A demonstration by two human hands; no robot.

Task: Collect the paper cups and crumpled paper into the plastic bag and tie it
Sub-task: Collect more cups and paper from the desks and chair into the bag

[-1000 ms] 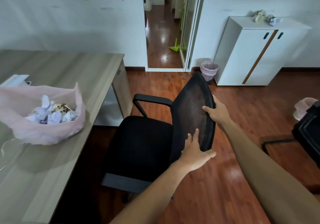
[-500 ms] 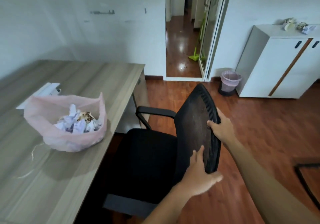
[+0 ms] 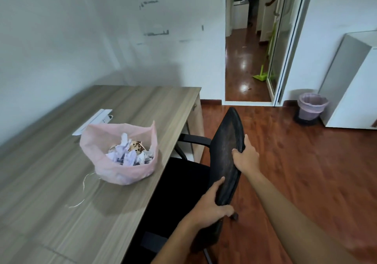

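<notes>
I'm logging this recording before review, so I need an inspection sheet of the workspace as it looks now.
Surface: wooden desk, mostly bare.
Job's things: pink plastic bag on the desk, mouth open, untied; crumpled paper and a spotted paper cup inside.
Clutter: white flat object behind the bag; thin string beside it.
Grippers: left hand and right hand both grip the black chair backrest.
Cables: nothing seen.
Surroundings: lined waste bin, white cabinet, green broom in the open doorway, red-brown wood floor.
</notes>
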